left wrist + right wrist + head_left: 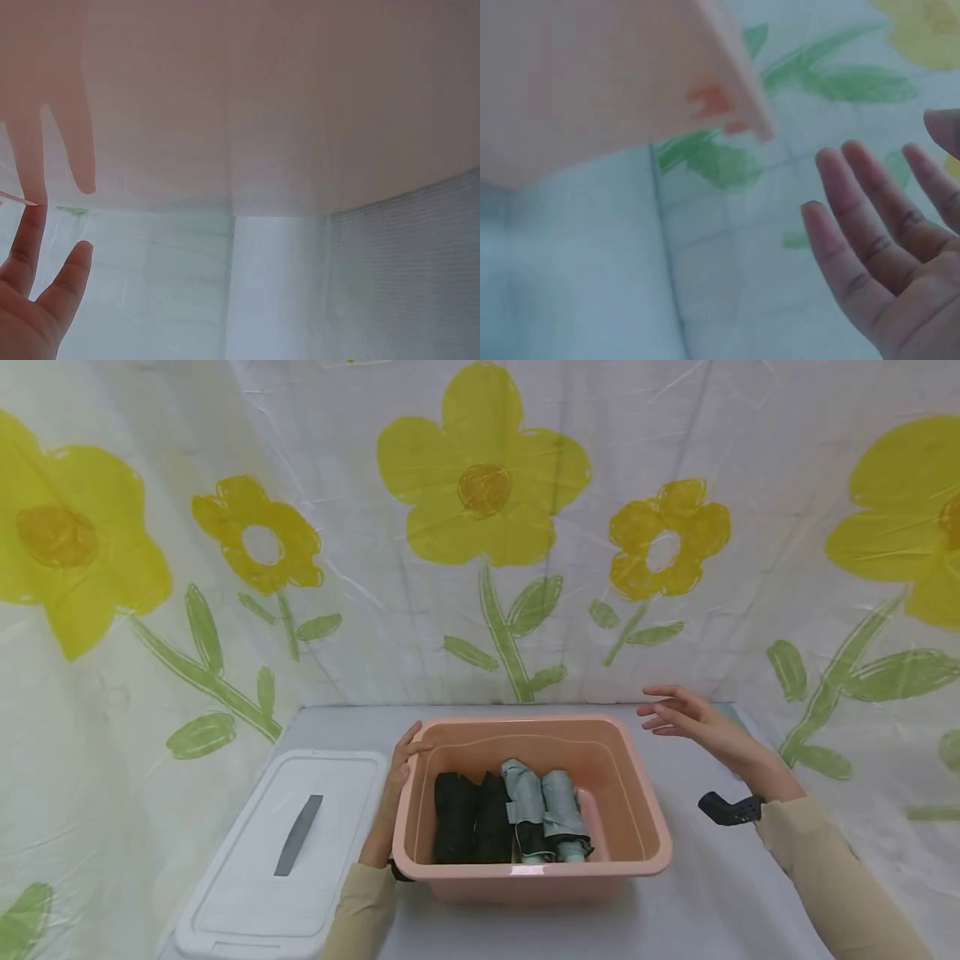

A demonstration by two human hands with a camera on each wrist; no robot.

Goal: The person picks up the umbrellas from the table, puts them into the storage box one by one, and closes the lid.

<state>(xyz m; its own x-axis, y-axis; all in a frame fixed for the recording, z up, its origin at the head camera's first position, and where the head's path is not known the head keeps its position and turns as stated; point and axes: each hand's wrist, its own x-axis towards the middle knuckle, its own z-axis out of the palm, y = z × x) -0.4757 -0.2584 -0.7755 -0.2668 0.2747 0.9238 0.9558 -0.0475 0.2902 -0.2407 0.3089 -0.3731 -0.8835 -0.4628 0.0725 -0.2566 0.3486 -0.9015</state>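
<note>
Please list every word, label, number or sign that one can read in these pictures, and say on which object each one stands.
There is no readable text.
Pink bin: no print visible; an orange mark near its corner in the right wrist view is too blurred to read.
White lid: only a plain grey strip.
Backdrop: painted flowers only.

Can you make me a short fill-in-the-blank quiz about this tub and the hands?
1. The left hand rests on the pink tub's ____ side.
2. The white lid lies on the table to the ____ of the tub.
3. The right hand is ____ and holds nothing.
4. Rolled clothes lie ____ the tub.

Missing words: left; left; open; inside
</note>
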